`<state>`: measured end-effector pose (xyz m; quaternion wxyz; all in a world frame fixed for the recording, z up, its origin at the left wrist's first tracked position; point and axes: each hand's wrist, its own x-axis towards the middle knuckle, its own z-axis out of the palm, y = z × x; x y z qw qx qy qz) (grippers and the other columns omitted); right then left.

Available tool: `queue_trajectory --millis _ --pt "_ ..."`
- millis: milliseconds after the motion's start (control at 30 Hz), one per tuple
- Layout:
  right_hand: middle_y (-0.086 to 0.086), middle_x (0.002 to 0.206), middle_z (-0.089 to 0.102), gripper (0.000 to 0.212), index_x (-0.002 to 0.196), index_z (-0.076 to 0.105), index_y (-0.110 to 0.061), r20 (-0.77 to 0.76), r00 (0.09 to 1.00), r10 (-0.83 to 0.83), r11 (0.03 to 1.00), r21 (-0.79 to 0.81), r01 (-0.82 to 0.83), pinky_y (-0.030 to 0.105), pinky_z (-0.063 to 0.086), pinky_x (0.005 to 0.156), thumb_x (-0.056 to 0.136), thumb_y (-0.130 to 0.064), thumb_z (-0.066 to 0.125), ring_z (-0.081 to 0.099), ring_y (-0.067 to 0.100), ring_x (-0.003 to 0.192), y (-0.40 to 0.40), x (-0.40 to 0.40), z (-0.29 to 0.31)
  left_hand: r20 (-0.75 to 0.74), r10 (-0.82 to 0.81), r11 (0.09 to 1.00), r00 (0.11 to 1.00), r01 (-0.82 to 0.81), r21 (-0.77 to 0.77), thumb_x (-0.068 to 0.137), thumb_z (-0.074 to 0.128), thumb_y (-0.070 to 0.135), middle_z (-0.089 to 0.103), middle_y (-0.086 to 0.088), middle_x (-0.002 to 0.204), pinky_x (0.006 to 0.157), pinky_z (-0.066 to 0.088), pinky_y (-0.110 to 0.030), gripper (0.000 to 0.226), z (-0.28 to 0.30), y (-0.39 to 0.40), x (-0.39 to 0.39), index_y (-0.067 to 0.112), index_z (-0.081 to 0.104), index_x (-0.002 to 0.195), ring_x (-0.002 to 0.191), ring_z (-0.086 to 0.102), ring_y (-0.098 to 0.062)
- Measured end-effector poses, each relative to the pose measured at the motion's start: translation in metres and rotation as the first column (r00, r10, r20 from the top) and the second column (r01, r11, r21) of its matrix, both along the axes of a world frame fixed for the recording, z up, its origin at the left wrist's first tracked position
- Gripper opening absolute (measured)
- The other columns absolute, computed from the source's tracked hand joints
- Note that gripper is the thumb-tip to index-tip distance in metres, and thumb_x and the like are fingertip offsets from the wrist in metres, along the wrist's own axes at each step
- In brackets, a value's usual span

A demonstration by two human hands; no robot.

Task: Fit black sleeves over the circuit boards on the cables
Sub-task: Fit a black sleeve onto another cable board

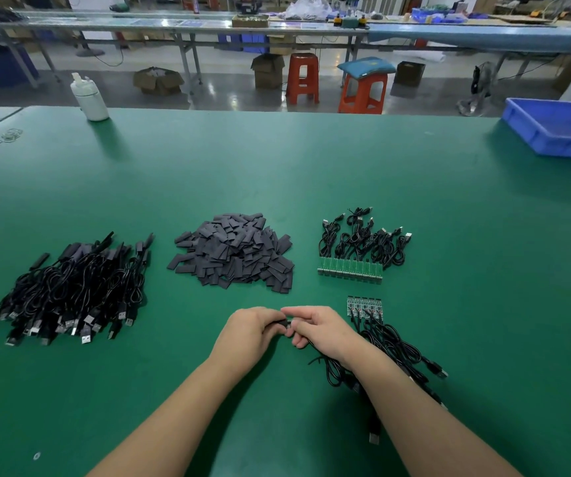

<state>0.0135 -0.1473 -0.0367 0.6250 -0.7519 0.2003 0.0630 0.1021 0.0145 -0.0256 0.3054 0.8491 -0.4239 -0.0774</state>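
Note:
My left hand (250, 330) and my right hand (318, 327) meet low in the middle of the green table. Between them sits a black sleeve (284, 323), which my left hand pinches. My right fingers curl round a black cable (325, 364) whose board end is hidden at the sleeve. A heap of loose black sleeves (234, 254) lies just beyond the hands. Right of it stands a row of green circuit boards on cables (350, 268), with a smaller row of boards (364, 306) close to my right hand.
A pile of sleeved cables (70, 287) lies at the left. A white bottle (88, 97) stands at the far left edge, rubber bands (7, 136) beside it. A blue tray (557, 129) sits at the far right. Red stools and workbenches stand beyond the table.

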Motion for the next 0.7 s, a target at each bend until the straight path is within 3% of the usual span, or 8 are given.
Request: queue_trajectory --millis 333,400,567,700 --pt "0.002 0.081 0.071 0.039 0.139 0.057 -0.009 0.017 1.0 0.02 0.997 -0.077 -0.019 0.02 0.055 0.075 0.101 -0.002 0.051 0.068 0.008 0.073 0.0 0.001 -0.003 0.072 -0.086 0.98 0.994 0.071 0.186 0.096 0.057 0.027 0.062 -0.003 0.092 0.081 0.047 -0.037 0.022 0.002 -0.012 0.0 0.025 0.066 0.116 0.091 0.061 -0.024" --pt "0.002 0.082 0.071 0.038 0.138 0.057 -0.008 0.019 0.999 0.026 0.996 -0.083 -0.024 0.017 0.054 0.073 0.101 -0.001 0.05 0.068 0.006 0.072 0.0 0.001 -0.004 0.097 -0.104 0.974 0.99 0.082 0.212 0.098 0.054 0.028 0.062 -0.002 0.093 0.08 0.047 -0.036 0.025 0.001 -0.014 0.001 0.028 0.062 0.121 0.09 0.061 -0.023" --pt "0.011 0.096 0.074 0.04 0.142 0.053 -0.011 0.015 1.0 -0.007 0.998 -0.063 0.008 0.025 0.057 0.082 0.103 -0.006 0.046 0.071 0.015 0.083 0.0 0.003 -0.005 0.139 -0.096 0.972 0.986 0.064 0.224 0.098 0.052 0.031 0.06 0.002 0.093 0.073 0.043 -0.03 0.022 -0.003 -0.016 0.005 0.026 0.062 0.117 0.089 0.061 -0.022" --pt "0.0 0.094 0.073 0.036 0.137 0.058 -0.009 0.019 0.999 -0.034 0.999 -0.012 0.034 0.02 0.056 0.071 0.102 -0.006 0.048 0.071 0.01 0.075 0.003 0.004 -0.004 0.143 -0.061 0.975 0.988 0.029 0.219 0.097 0.054 0.032 0.064 0.0 0.098 0.081 0.047 -0.035 0.022 -0.003 -0.014 0.008 0.021 0.065 0.114 0.092 0.062 -0.024"
